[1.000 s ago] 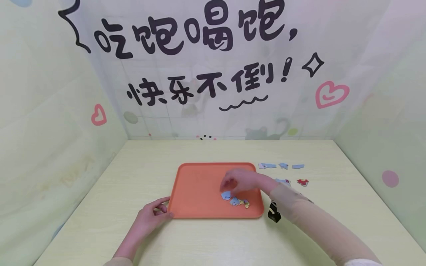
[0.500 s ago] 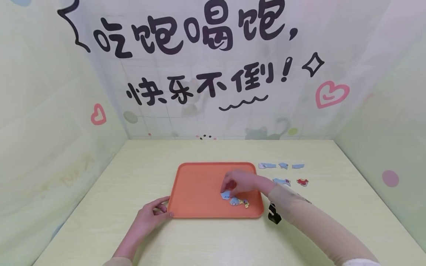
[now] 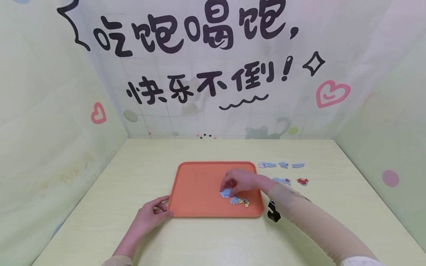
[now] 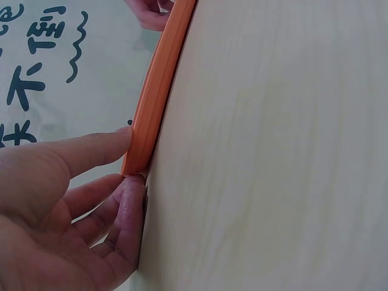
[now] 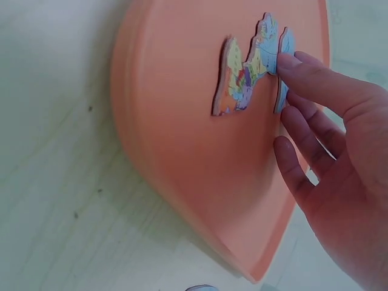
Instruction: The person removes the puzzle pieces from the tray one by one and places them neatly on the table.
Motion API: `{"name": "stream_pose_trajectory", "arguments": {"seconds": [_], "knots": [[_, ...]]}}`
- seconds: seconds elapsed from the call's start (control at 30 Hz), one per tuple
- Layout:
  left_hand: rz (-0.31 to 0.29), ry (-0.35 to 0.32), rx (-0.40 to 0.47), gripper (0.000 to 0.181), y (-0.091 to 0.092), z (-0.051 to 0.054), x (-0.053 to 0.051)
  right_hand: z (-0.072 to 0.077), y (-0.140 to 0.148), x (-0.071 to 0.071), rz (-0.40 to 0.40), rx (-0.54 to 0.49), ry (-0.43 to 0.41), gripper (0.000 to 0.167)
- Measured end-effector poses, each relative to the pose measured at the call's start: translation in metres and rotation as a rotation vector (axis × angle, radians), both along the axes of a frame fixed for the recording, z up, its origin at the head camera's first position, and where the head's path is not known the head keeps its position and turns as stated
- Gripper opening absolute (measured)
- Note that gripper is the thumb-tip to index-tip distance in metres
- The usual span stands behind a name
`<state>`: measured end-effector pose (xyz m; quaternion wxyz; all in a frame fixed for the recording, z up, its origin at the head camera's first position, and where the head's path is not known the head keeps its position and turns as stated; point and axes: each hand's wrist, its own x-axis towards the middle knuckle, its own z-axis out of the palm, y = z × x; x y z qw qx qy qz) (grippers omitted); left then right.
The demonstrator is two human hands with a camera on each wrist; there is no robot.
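Observation:
An orange tray [image 3: 196, 188] lies on the table. My left hand [image 3: 151, 214] holds its near left corner, with the thumb on the rim and the fingers curled against the side; the left wrist view shows this hand [image 4: 73, 200] close up. Over the tray's right half, my right hand [image 3: 241, 180] pinches a light blue puzzle piece [image 3: 225, 193] between thumb and fingers. Just nearer and to the right lie joined puzzle pieces [image 3: 235, 200], blue and yellow. The right wrist view shows these patterned pieces [image 5: 242, 76] beside the blue piece [image 5: 281, 94], which the thumb partly covers.
Right of the tray lie several loose puzzle pieces, among them a long blue piece [image 3: 267, 165], a small blue piece [image 3: 283, 165] and a red piece [image 3: 303, 181]. A black piece [image 3: 274, 212] sits by the near right corner, beside the right sleeve [image 3: 309, 214]. Fabric walls [image 3: 213, 122] enclose the table.
The right hand stays over the tray; its fingers have come down onto the light blue piece, which has shifted very slightly to the left. The left hand has kept its hold on the tray.

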<state>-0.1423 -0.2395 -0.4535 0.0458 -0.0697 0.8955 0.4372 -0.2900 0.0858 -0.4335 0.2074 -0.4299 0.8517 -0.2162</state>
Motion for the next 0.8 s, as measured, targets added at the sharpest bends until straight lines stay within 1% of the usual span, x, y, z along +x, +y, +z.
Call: {"name": "stream_pose_trajectory", "arguments": {"seconds": [0.17,0.3,0.53,0.8], "knots": [[0.001,0.000,0.002,0.060,-0.0003,0.0006,0.0007,-0.0016,-0.0003,-0.0010,-0.022,-0.023,-0.052,0.024],[0.000,-0.001,0.001,0.060,-0.0006,0.0007,0.0010,-0.0037,-0.0008,-0.0024,-0.024,-0.032,-0.062,0.023],[0.004,0.000,0.008,0.061,0.0000,0.0014,0.0016,-0.0065,-0.0007,0.0001,-0.024,0.003,-0.004,0.020],[0.008,-0.005,0.014,0.061,0.0006,0.0025,0.0018,-0.0006,0.0012,0.0048,-0.024,-0.006,0.029,0.019]]}}
